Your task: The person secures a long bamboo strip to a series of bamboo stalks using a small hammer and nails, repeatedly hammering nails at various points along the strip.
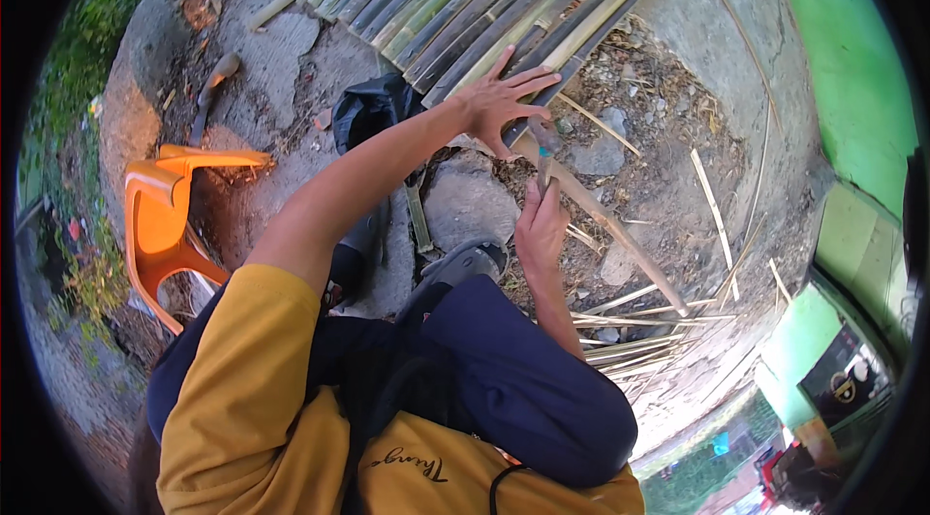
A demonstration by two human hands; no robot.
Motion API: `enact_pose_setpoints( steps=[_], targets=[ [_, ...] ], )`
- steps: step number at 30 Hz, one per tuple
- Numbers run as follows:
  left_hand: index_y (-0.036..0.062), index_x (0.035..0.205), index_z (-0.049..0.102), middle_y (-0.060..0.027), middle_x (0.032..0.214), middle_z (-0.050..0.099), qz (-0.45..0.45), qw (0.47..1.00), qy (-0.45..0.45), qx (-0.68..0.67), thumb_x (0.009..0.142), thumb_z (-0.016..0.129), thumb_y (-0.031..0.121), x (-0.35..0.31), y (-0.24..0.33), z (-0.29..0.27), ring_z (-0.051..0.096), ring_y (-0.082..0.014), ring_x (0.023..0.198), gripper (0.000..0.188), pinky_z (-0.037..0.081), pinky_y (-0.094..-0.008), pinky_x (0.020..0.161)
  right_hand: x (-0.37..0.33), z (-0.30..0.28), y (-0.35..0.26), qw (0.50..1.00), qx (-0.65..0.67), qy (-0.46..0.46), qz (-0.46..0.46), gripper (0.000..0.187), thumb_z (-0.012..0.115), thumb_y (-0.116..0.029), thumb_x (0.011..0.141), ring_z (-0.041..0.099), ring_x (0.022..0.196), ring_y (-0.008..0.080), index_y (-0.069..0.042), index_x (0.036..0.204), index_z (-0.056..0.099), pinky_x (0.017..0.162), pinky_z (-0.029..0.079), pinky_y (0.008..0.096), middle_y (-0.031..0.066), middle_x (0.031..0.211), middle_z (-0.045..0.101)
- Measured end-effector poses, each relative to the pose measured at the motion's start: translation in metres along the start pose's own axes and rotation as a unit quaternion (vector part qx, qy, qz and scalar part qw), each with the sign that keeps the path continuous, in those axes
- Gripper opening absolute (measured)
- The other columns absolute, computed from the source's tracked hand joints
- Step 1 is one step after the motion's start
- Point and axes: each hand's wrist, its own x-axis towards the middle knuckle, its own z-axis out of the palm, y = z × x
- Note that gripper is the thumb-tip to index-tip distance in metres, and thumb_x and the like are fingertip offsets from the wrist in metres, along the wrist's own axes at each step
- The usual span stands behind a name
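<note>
Split bamboo slats lie side by side in a wide row, reaching from the far left toward the middle. My left hand rests on their near right end with its fingers spread. My right hand, just nearer to me, is closed around the handle of what looks like a hammer. The tool's head is up beside my left thumb and has a teal mark below it. Under the tool, a long wooden stick slants away to the lower right. My right fingers partly cover the handle.
An orange plastic chair stands at the left. Behind it lies a wooden-handled blade. A black plastic bag sits by my left forearm. Thin bamboo strips litter the rough ground at right, near a green wall.
</note>
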Motion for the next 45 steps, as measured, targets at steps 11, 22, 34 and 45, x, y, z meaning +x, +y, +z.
enact_pose_setpoints(
  steps=[11,22,34,45],
  targets=[
    [0.0337,0.157,0.042,-0.0094,0.175,0.011,-0.001,0.997,-0.056,0.043,0.061,0.086,0.07,0.016,0.016,-0.013,0.01,-0.0314,0.162,0.112,0.001,-0.0748,0.123,-0.005,-0.003,0.038,0.991,0.082,0.054,0.091,0.026,0.056,-0.026,0.106,0.064,0.071,0.054,0.0,0.111,0.054,0.061,0.047,0.0607,0.0314,0.071,0.062],
    [0.0324,0.159,0.042,-0.0086,0.176,0.014,-0.03,0.999,-0.025,-0.018,0.064,0.091,0.06,0.0,0.014,0.0,0.006,-0.0398,0.161,0.111,0.002,-0.0692,0.125,-0.007,0.011,0.051,0.988,0.115,0.107,0.002,0.031,0.053,-0.024,0.107,0.066,0.071,0.0526,-0.002,0.129,0.051,0.062,0.05,0.061,0.0301,0.076,0.066],
    [0.0416,0.16,0.037,-0.0293,0.172,-0.002,-0.121,0.993,-0.012,0.002,0.056,0.091,0.069,0.004,0.015,-0.005,0.002,-0.0524,0.158,0.12,0.003,-0.0764,0.12,0.02,0.011,0.042,0.999,-0.034,-0.011,0.038,0.026,0.048,-0.027,0.109,0.065,0.072,0.0554,-0.003,0.12,0.05,0.065,0.051,0.0647,0.0322,0.078,0.067],
    [0.0334,0.157,0.036,-0.0282,0.172,-0.002,-0.133,0.99,-0.029,0.033,0.057,0.089,0.071,0.007,0.02,0.005,0.0,-0.0554,0.157,0.12,0.004,-0.0835,0.114,0.015,0.02,0.042,0.997,-0.007,-0.017,0.072,0.025,0.048,-0.027,0.109,0.064,0.072,0.0563,-0.002,0.114,0.047,0.066,0.05,0.0663,0.0338,0.073,0.064]
  ],
)
